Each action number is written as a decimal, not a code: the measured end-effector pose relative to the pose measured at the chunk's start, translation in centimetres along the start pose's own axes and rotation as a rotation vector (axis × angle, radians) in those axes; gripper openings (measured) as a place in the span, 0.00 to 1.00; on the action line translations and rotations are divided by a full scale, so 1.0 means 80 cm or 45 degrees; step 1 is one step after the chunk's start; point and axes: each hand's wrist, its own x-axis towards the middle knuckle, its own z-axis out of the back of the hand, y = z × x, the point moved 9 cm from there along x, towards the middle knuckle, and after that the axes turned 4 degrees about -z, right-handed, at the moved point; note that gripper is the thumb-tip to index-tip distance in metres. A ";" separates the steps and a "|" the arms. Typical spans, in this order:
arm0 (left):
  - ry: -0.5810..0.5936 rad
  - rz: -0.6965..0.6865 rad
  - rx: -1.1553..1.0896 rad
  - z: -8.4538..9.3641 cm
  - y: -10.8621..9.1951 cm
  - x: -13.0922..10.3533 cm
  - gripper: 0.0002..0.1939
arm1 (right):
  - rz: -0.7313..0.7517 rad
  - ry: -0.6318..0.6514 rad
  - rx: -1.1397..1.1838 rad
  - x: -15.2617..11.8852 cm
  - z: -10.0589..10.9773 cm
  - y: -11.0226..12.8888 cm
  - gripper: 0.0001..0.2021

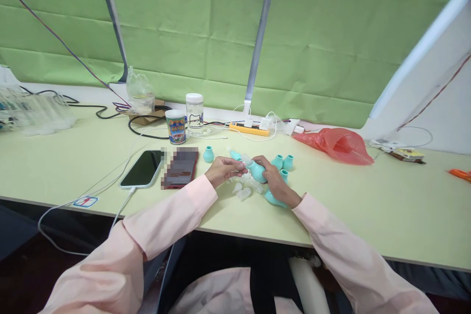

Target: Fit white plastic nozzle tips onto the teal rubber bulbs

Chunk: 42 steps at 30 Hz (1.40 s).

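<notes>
In the head view, near the middle of the frame, the right hand (275, 182) has its fingers closed around a teal bulb (257, 170) above the counter (368, 206). The left hand (222, 169) pinches the bulb's clear tip (245, 161), which is small and hard to make out. 3 teal caps (283, 163) stand just behind the right hand. Another teal piece (274, 199) is partly hidden under its wrist.

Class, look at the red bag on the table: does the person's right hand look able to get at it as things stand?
Probably yes, once freed. The right hand grips a teal bulb, so it is occupied. The table between it and the red bag is bare apart from two small teal bulbs near the hand, and the bag lies on that hand's side.
</notes>
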 end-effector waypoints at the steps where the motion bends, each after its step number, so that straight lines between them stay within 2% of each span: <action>1: 0.003 0.007 -0.012 0.000 0.001 0.000 0.11 | 0.020 -0.005 -0.028 0.000 0.000 0.002 0.16; 8: -0.043 -0.012 0.032 -0.003 -0.004 -0.004 0.11 | 0.115 -0.044 -0.246 0.000 0.002 0.011 0.16; 16: -0.163 -0.062 0.098 0.006 -0.007 -0.007 0.08 | 0.116 -0.024 -0.438 -0.001 -0.004 0.016 0.15; 22: -0.262 -0.062 0.063 0.013 -0.002 -0.008 0.12 | 0.082 -0.022 -0.474 -0.001 -0.004 0.012 0.15; 29: -0.196 0.045 -0.107 0.004 0.004 -0.007 0.08 | 0.074 -0.006 -0.517 -0.001 -0.008 0.012 0.14; 33: -0.152 0.010 -0.163 0.000 0.002 -0.005 0.11 | 0.091 -0.012 -0.471 -0.002 -0.007 0.016 0.14; 36: -0.153 -0.036 -0.106 0.000 -0.001 -0.004 0.10 | 0.071 -0.049 -0.393 -0.001 -0.003 0.017 0.12; 39: -0.154 -0.034 -0.049 -0.002 -0.002 -0.005 0.07 | 0.021 -0.085 -0.223 0.002 0.004 0.013 0.11; 42: -0.087 -0.027 -0.067 -0.008 -0.003 -0.006 0.07 | -0.042 -0.052 0.035 0.006 0.007 0.006 0.10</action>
